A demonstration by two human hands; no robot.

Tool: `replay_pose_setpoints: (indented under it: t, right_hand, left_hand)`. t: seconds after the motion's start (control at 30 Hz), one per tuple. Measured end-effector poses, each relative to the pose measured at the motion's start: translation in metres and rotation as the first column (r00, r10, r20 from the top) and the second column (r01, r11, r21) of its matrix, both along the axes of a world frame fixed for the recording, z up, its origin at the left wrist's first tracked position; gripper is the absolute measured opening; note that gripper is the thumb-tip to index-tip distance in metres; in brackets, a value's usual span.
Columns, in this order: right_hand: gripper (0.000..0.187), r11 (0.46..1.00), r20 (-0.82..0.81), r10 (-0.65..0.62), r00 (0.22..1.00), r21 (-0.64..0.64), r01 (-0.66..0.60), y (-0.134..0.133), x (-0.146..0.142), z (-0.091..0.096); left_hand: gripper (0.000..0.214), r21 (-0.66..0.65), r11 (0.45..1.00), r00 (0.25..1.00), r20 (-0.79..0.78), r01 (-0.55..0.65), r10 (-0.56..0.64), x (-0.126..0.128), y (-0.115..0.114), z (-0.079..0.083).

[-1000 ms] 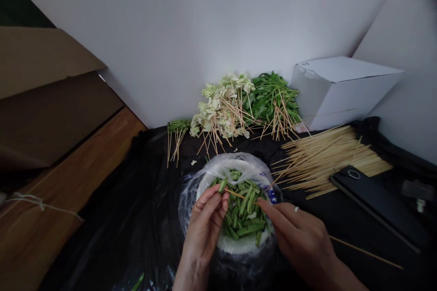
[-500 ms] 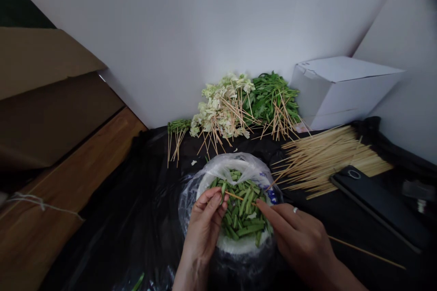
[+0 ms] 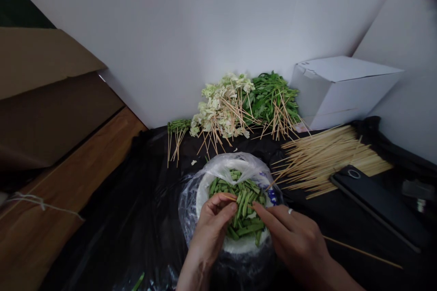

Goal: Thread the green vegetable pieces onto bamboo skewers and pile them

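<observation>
Left hand [image 3: 215,219] over the plastic-lined bowl [image 3: 235,249], thumb and finger pinched together; from where I stood, whatever sat between them was hidden. Right hand [image 3: 300,233] gripped a skewer [image 3: 363,253], its tail jutting out behind. Cut green beans [image 3: 244,204] lay heaped in the bowl, loose skewers [image 3: 324,159] beyond, to the right.

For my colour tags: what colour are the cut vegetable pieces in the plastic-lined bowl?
The cut vegetable pieces are green, seen best in the head view.

Two hands [image 3: 213,225], one bowl [image 3: 239,247], one phone [image 3: 378,211]
</observation>
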State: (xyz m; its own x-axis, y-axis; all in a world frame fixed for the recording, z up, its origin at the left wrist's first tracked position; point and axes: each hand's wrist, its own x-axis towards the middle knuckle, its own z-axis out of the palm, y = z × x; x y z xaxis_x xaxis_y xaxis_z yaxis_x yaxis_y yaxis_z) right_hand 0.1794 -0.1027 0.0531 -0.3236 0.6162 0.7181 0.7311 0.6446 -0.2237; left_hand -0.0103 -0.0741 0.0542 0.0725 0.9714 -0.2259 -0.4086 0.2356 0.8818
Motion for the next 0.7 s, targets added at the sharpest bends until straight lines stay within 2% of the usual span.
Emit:
replay_pose_setpoints:
  t: [0.1, 0.17, 0.2, 0.27, 0.3, 0.37, 0.47, 0.6, 0.7]
  right_hand:
    - [0.038, 1.000, -0.001, -0.015, 1.000, -0.017, 0.015, 0.001, 0.004, -0.002]
    - [0.039, 0.998, 0.004, -0.052, 0.999, -0.030, 0.052, 0.003, 0.011, -0.002]
    - [0.039, 0.997, 0.009, -0.075, 0.997, -0.035, 0.075, 0.004, 0.015, -0.002]
    - [0.039, 0.993, 0.015, -0.114, 0.993, -0.040, 0.114, 0.006, 0.020, -0.003]
    - [0.039, 0.992, 0.013, -0.122, 0.992, -0.042, 0.123, 0.007, 0.022, -0.004]
    - [0.038, 0.992, 0.005, -0.118, 0.993, -0.046, 0.119, 0.008, 0.022, -0.005]
    - [0.038, 0.994, -0.006, -0.089, 0.996, -0.056, 0.089, 0.007, 0.018, -0.007]
    - [0.040, 0.995, -0.014, -0.081, 0.997, -0.062, 0.080, 0.005, 0.017, -0.009]
    - [0.041, 0.993, -0.012, -0.091, 0.996, -0.082, 0.090, 0.004, 0.018, -0.009]
  left_hand:
    - [0.023, 0.075, 0.997, 0.994, -0.106, 0.013, -0.005, -0.008, 0.003, 0.004]
    - [0.027, 0.161, 0.985, 0.957, -0.268, -0.070, 0.112, -0.020, 0.008, 0.009]
    - [0.026, 0.211, 0.970, 0.910, -0.365, -0.124, 0.196, -0.026, 0.010, 0.012]
    - [0.022, 0.319, 0.932, 0.753, -0.566, -0.174, 0.334, -0.037, 0.014, 0.016]
    - [0.019, 0.363, 0.920, 0.661, -0.655, -0.147, 0.365, -0.040, 0.015, 0.016]
    - [0.014, 0.414, 0.910, 0.501, -0.783, -0.022, 0.369, -0.041, 0.016, 0.013]
    - [0.016, 0.402, 0.892, 0.363, -0.878, 0.208, 0.311, -0.034, 0.018, 0.003]
    - [0.028, 0.266, 0.863, 0.172, -0.962, 0.429, 0.211, -0.025, 0.023, -0.006]
    - [0.040, 0.121, 0.850, -0.007, -0.989, 0.513, 0.146, -0.020, 0.026, -0.006]
